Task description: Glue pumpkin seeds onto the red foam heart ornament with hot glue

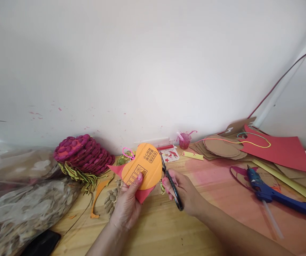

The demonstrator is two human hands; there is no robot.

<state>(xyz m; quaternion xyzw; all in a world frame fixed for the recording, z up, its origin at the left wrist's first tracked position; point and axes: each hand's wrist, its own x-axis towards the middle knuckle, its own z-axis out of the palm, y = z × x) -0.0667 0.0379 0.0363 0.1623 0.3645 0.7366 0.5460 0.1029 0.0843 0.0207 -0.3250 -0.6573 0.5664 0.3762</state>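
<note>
My left hand (128, 206) is closed on an orange cardboard piece (153, 174) with rounded edges and printed black characters, its thumb pressed on the front. Behind the cardboard lies a sheet of red paper (116, 170), whose pointed corners stick out at the left and below. My right hand (183, 192) grips black-handled scissors (174, 188), with the blades at the cardboard's right edge. Whether the blades are apart is hard to make out. A pink loop (127, 153) shows just behind the cardboard's upper left.
Stacked magenta discs (82, 153) with yellow-green cords stand left, near mesh bags (35, 206) and an orange scrap (97, 199). A pink-stained cup (185, 141) is by the wall. Rightward lie cardboard ovals (223, 146), red sheet (281, 145) and a blue glue gun (278, 199).
</note>
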